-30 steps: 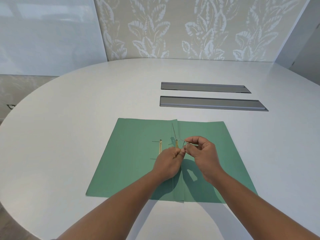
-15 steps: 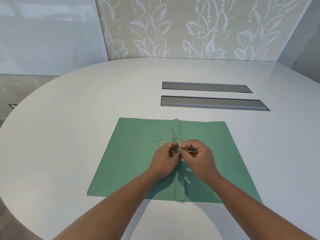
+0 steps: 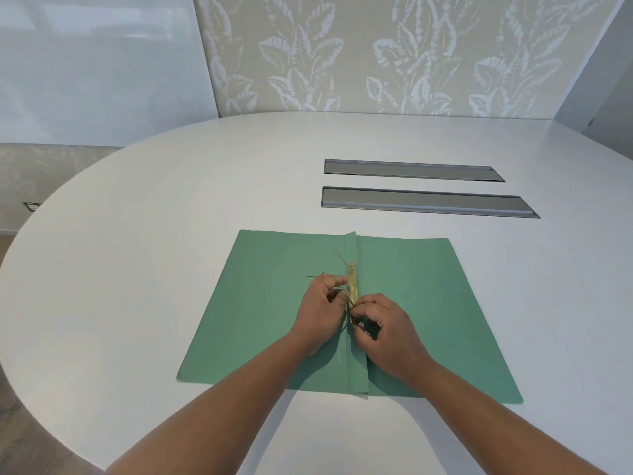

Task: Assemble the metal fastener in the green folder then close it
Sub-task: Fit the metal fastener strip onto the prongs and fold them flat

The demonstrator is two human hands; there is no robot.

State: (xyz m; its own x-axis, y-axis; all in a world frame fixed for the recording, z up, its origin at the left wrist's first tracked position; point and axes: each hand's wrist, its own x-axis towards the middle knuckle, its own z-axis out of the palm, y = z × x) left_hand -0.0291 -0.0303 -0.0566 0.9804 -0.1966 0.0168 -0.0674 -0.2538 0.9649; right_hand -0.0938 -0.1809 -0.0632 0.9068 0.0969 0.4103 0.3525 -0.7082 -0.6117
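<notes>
Now we've got the folder [image 3: 267, 323] open flat on the bench [image 3: 171, 234], fastener [image 3: 353, 282] lengthwise along its spine, running away from us. Left hand [image 3: 322, 313] & right hand [image 3: 387, 330] pinch its near end, touching.
</notes>
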